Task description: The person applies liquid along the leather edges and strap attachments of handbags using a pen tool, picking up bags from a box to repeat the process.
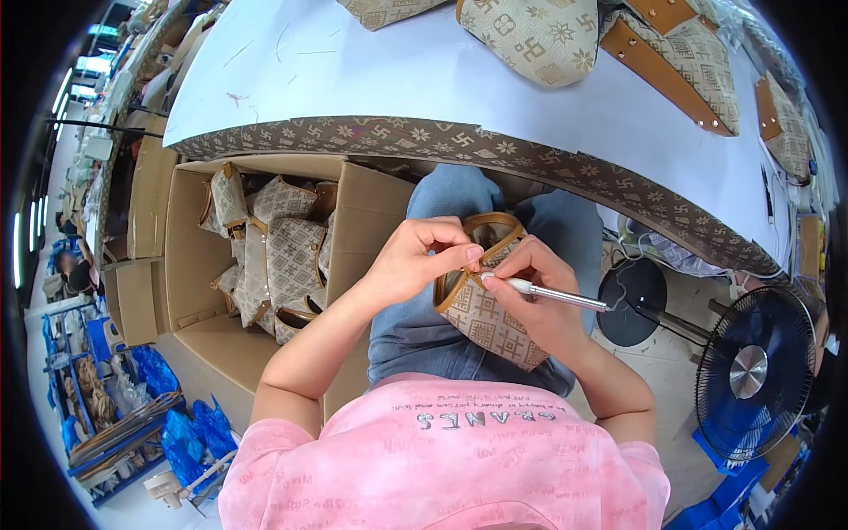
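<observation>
A patterned beige bag (pixel 495 322) with brown trim rests on my lap, its opening toward the table. My left hand (pixel 433 256) has its thumb and fingers pinched at the brown trim near the bag's rim. Between the fingers of my right hand (pixel 539 287) is a silver pen-like tool (pixel 570 297), with its tip end close to the trim and my left fingertips. The exact spot where tip and trim meet is too small to make out.
A white-topped table (pixel 353 79) curves ahead, with patterned bag pieces (pixel 534 40) along its far side. An open cardboard box (pixel 252 349) of patterned bags (pixel 296 252) stands at left. At right is a black fan (pixel 751 371). A person (pixel 75 269) is far left.
</observation>
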Demonstrator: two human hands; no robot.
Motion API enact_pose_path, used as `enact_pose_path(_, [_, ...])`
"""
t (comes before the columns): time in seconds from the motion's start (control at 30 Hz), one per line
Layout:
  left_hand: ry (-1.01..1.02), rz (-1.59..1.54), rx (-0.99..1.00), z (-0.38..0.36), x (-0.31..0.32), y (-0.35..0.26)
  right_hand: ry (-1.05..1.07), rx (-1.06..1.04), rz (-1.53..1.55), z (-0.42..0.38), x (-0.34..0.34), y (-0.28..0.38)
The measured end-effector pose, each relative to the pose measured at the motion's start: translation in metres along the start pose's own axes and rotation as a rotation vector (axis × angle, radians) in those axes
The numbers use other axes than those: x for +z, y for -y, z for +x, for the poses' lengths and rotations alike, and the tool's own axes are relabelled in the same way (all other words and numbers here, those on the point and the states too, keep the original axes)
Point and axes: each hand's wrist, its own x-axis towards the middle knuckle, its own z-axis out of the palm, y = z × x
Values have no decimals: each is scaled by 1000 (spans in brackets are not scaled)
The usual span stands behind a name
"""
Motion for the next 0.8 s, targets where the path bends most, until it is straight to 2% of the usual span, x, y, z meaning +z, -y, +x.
enact_pose_path(0.4, [-15, -55, -26, -1, -3, 7, 0, 3, 14, 0, 0, 1])
enact_pose_path(0.53, [-13, -290, -32, 4, -20, 0, -18, 18, 125, 0, -4, 0])
enact_pose_path(0.6, [-716, 689, 491, 15, -19, -15, -58, 81, 295, 0, -9, 2])
enact_pose_path(0.63, [-716, 689, 493, 13, -24, -13, -58, 80, 294, 0, -11, 3])
enact_pose_path(0.73, [133, 1445, 626, 0, -57, 14, -183, -2, 466, 2, -14, 7])
enact_pose_path(0.77, [129, 1453, 626, 2, -58, 23, -179, -9, 470, 1, -18, 9])
enact_pose_path(0.8, [309, 1419, 774, 8, -58, 30, -231, -87, 472, 2, -25, 12])
